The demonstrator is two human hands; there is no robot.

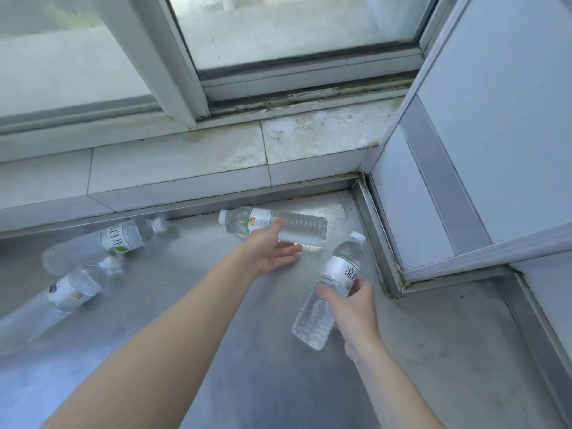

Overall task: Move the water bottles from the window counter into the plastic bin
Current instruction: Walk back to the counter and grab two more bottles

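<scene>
Several clear water bottles with white caps lie on the patterned metal counter point(192, 292) under the window. My right hand point(351, 311) is shut on one with a white label point(331, 289), its cap pointing away from me. My left hand point(269, 247) is open, fingers spread, and touches the near side of a bottle with a green and white label point(297, 222) that lies along the back edge. Two more bottles lie at the left, one with a green leaf label point(99, 241) and one nearer me point(62, 297). No plastic bin is in view.
A tiled sill point(173, 156) and a sliding window point(294, 35) rise behind the counter. A white panel with a metal frame point(464, 168) juts in at the right and closes off the corner behind the held bottle.
</scene>
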